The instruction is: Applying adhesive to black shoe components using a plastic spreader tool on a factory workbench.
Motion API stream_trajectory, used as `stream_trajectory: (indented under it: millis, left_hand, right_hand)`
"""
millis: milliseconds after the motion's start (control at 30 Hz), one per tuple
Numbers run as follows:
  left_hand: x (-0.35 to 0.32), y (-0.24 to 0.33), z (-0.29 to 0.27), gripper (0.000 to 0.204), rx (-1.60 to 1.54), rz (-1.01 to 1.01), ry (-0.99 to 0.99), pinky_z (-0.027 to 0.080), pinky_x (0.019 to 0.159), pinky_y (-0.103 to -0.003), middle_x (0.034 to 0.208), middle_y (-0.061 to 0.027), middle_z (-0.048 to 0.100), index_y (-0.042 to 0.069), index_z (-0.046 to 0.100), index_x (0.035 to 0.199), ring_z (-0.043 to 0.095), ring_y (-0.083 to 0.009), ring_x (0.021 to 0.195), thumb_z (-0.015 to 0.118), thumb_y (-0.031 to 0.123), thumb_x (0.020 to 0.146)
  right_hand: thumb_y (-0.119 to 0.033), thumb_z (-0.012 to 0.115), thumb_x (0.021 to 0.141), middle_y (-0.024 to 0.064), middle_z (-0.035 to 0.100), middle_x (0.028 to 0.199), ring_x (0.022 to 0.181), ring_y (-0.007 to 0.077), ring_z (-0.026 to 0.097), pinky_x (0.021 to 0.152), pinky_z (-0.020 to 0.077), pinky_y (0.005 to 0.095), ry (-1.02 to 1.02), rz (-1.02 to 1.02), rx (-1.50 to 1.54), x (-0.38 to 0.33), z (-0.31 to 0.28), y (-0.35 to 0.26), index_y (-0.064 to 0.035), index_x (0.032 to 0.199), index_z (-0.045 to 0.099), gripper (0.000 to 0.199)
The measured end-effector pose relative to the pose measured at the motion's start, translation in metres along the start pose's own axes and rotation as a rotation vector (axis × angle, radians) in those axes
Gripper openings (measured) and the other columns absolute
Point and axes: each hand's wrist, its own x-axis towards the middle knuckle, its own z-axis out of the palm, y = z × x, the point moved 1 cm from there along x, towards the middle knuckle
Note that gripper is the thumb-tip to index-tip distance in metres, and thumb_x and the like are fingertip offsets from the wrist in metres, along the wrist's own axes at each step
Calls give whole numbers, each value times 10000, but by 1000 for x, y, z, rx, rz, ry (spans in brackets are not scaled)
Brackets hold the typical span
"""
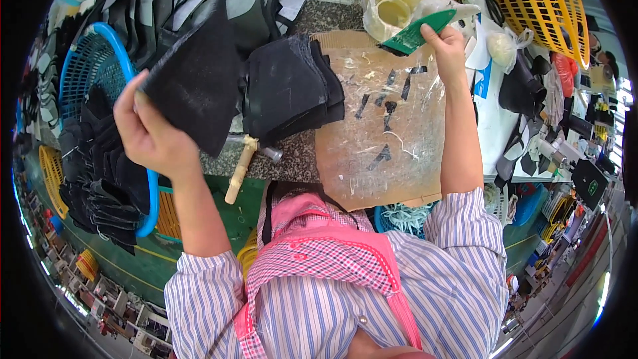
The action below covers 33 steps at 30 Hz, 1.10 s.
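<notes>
My left hand point(154, 131) pinches the edge of a black material piece point(198, 83), raised and tilted over the left part of the worktop. In my right hand point(449, 48) is a flat green spreader point(419, 34), gripped by its edge. Its blade lies at the mouth of a glue-crusted tub point(393, 12); I cannot tell whether it touches. A stack of similar black pieces point(286, 90) rests between the hands. Right of the stack lies a glue-stained cardboard sheet point(415, 119) with dark strips on it. Below the stack is a hammer point(240, 171) with a wooden handle.
A blue basket point(100, 66) of dark pieces stands at the left edge. Many grey and black cut pieces point(179, 0) pile up at the back left. At the far right are a yellow basket point(531, 0) and a tied plastic bag point(503, 50). The speckled worktop point(292, 159) ends near my apron.
</notes>
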Motion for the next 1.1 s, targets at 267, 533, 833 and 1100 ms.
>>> stream_trajectory:
  millis: [267,533,833,1100]
  left_hand:
    - [-12,-90,56,408,-84,-820,-984,401,662,-217,753,-39,580,-21,575,898,517,-99,697,409,349,855]
    - [-5,-78,52,316,-24,-577,-1152,440,696,-296,843,-92,612,-24,566,949,582,-168,769,610,92,658]
    - [-19,-95,61,278,202,-479,-1065,442,689,-319,802,-159,608,25,578,935,592,-270,771,586,109,670]
    - [1,-19,9,259,131,49,-335,452,697,-243,914,-118,608,6,599,948,576,-139,777,585,-51,695]
  right_hand:
    - [-109,599,767,37,592,710,551,101,543,499,444,200,-75,84,367,-23,61,-22,0,828,586,126]
    - [-26,561,765,15,577,693,604,82,543,538,445,198,-387,-15,324,-12,114,-46,-2,814,585,59]
    - [-39,589,730,43,568,641,587,88,529,549,428,231,-554,11,-109,-14,110,-19,-14,774,588,52]
    - [-98,602,754,38,578,633,527,87,499,486,380,214,131,-119,-141,-8,10,-25,28,754,590,127]
